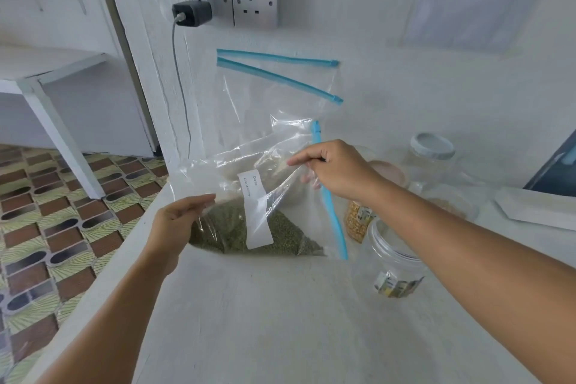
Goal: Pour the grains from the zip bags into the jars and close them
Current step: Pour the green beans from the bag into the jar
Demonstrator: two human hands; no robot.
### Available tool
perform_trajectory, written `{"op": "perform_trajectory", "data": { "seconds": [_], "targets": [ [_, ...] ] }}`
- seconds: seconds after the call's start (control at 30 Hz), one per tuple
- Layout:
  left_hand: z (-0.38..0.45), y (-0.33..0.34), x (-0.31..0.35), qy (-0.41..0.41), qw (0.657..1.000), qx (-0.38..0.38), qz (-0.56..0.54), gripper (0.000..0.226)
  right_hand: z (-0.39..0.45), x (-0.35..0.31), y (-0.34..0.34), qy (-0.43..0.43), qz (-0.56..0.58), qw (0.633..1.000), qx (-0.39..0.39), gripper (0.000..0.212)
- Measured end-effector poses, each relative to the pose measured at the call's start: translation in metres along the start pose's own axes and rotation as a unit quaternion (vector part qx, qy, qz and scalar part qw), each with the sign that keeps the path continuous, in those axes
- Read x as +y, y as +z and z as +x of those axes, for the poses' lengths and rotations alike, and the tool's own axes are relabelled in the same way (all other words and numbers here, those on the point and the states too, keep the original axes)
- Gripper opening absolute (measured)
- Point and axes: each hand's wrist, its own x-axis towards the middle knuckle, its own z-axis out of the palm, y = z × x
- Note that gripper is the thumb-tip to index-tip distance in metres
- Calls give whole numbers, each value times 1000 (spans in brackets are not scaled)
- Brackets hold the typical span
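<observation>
1. Two hands hold the green-grain zip bag (249,224) above the table (265,321): left hand (177,227) pinches its edge, right hand (336,168) its blue zip.
2. Beside it, open jar (392,256) waits empty; corn jar (358,221) looks filled.
3. Pouring and lidding remain.

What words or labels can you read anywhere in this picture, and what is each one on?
"Date" and "Contents": white label on the zip bag of green grains.
Open jar's torn sticker: too blurred to read.
Corn jar's sticker: too blurred to read.
Wall sockets: no readable text.
</observation>
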Motion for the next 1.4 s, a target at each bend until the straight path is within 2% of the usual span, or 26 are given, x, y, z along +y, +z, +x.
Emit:
{"op": "perform_trajectory", "data": {
  "seconds": [0.07,0.17,0.23,0.47,0.67,0.8,1.03,1.1,1.23,1.3,1.4],
  "targets": [
    [0,-2,2,7,1000,10,-23,28,0,-2,0,-2,21,999,31,40],
    [-6,-14,1,-27,994,-99,-38,31,-4,-2,0,-12,-10,1000,16,39],
    [-9,-20,-7,-39,990,-138,-17,36,-7,0,1,-17,-34,999,3,43],
    [-7,-2,-4,6,1000,15,-7,27,0,-1,4,-15,-18,999,28,48],
    [5,-1,18,81,994,67,-18,30,6,-8,-3,-31,13,996,87,51],
    [6,-8,24,80,994,68,-37,26,5,-8,-12,-33,15,996,84,45],
    [3,-13,14,49,996,63,-36,26,4,8,-7,21,32,997,64,48],
    [1,-18,12,31,998,35,-41,27,2,6,-6,28,34,997,56,49],
    [-8,-33,-3,-16,996,-77,-32,33,0,2,-3,32,35,998,43,49],
    [-9,-32,-6,-30,995,-90,-32,33,1,0,0,26,32,998,42,48],
    [-6,-18,-5,-32,997,-68,-24,31,4,-4,2,20,21,999,42,41]
  ]
}}
